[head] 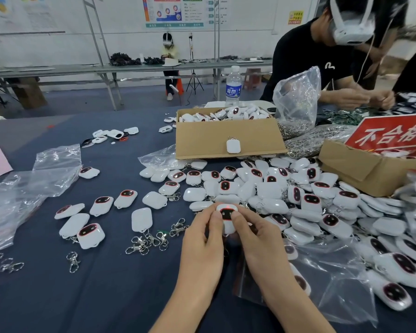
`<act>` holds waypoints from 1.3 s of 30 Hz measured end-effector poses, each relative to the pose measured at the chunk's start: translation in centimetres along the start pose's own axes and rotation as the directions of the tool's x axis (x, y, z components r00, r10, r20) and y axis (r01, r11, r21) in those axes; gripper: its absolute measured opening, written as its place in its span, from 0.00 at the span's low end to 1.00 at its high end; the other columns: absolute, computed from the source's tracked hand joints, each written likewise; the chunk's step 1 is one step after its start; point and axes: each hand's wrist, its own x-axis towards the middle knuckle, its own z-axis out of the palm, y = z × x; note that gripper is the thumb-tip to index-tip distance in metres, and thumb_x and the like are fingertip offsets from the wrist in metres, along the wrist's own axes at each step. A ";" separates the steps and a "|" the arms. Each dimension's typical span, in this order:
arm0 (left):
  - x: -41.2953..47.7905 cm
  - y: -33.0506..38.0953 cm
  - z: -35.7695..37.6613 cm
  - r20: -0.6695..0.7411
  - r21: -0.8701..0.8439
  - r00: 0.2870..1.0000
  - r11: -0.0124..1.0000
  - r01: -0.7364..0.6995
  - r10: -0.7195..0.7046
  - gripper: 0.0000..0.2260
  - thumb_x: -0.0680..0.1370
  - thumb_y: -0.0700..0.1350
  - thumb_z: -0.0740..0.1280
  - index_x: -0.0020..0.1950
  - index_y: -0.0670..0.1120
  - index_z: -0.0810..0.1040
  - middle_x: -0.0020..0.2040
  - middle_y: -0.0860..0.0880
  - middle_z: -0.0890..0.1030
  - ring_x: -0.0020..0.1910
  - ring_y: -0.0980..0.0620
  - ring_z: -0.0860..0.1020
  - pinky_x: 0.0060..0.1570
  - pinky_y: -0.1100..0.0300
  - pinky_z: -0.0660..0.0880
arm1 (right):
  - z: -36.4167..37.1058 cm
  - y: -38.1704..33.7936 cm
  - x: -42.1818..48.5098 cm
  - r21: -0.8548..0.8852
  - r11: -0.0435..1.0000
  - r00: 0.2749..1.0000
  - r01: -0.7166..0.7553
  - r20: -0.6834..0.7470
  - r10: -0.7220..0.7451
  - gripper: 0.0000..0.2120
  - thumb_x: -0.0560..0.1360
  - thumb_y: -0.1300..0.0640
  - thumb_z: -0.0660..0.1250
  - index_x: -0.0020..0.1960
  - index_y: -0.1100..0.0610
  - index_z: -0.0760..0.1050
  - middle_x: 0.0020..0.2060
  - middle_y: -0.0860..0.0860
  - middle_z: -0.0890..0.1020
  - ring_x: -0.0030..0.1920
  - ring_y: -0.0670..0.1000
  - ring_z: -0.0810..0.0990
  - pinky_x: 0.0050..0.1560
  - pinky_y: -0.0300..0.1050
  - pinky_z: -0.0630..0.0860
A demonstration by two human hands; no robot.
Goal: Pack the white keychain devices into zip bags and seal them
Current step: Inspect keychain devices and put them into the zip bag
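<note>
Near the lower centre of the frame, a small white plastic keychain device (227,213) with a dark oval face is held in both hands.
It is pinched at its sides by the curled fingers (215,218) of the left hand (202,239) and the right hand (252,239), above the dark blue worktop (120,284). A clear plastic zip bag (334,284) is spread at lower right, and silver metal clasps (149,241) are scattered to the left. Beyond, a heap of white devices (286,188) is piled before an open brown cardboard box (226,138).

The dark table (106,296) carries white keychain devices (269,189), metal clasps (139,246), clear bags (15,200) and cardboard boxes (202,140).
</note>
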 end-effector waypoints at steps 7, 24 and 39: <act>1.0 1.2 -0.7 -0.015 0.076 1.000 0.997 0.019 -0.018 0.13 0.82 0.47 0.66 0.66 0.56 0.79 0.55 0.60 0.84 0.55 0.65 0.81 0.56 0.68 0.76 | -0.6 -1.4 1.1 0.094 0.986 0.990 -0.137 0.055 0.132 0.12 0.81 0.53 0.66 0.63 0.45 0.81 0.53 0.42 0.86 0.52 0.39 0.84 0.58 0.39 0.79; 12.3 4.9 2.2 0.070 0.357 0.996 0.934 0.017 -0.045 0.15 0.84 0.46 0.60 0.71 0.51 0.72 0.61 0.52 0.77 0.51 0.56 0.77 0.52 0.60 0.75 | -6.1 -0.8 3.1 -0.801 0.598 1.000 0.009 0.005 -0.008 0.21 0.84 0.48 0.57 0.77 0.46 0.64 0.75 0.47 0.65 0.76 0.48 0.57 0.74 0.42 0.56; 5.8 0.3 0.8 0.348 0.753 0.931 0.560 -0.346 0.108 0.12 0.85 0.52 0.59 0.67 0.52 0.71 0.65 0.53 0.71 0.58 0.52 0.76 0.58 0.54 0.74 | -6.1 -0.4 2.7 -0.791 0.600 0.989 0.117 0.037 -0.144 0.19 0.85 0.52 0.57 0.74 0.50 0.69 0.62 0.46 0.72 0.61 0.48 0.71 0.65 0.44 0.68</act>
